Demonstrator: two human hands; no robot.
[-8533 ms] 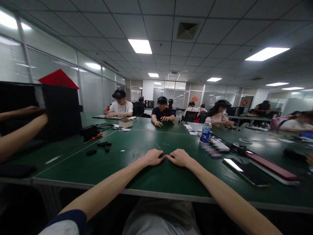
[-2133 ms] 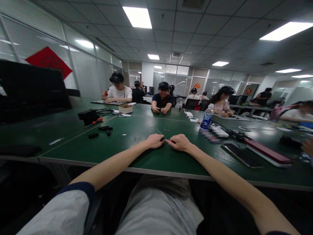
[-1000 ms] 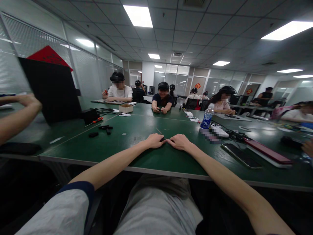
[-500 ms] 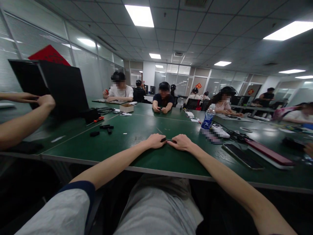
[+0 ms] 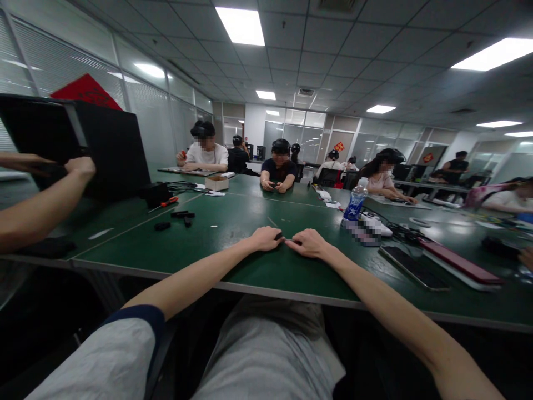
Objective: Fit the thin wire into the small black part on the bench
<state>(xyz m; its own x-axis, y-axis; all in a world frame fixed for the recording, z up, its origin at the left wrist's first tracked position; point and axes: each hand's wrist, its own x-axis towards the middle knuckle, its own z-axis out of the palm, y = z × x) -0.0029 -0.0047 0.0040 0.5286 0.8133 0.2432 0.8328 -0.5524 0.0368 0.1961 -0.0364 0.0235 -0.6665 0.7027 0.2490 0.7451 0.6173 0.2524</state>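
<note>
Both my arms stretch forward onto a green table [image 5: 250, 272]. My left hand [image 5: 264, 238] and my right hand [image 5: 308, 243] rest knuckles-up side by side, fingers curled, almost touching. Between them a small dark thin object [image 5: 287, 240] shows at the fingertips of both hands; I cannot make out what it is. A phone [image 5: 412, 268] lies face up to the right of my right hand.
A co-worker's arm [image 5: 41, 205] at the left holds a large black panel [image 5: 104, 150]. A red-handled screwdriver [image 5: 164, 204] and small black parts [image 5: 181, 215] lie left of centre. A water bottle [image 5: 353, 204], cables and a red flat case [image 5: 462, 263] sit right. Several people sit across.
My hands have stayed in place, still pinched together. The co-worker at the left has shifted the black panel and their hands slightly. The camera drifted a little.
</note>
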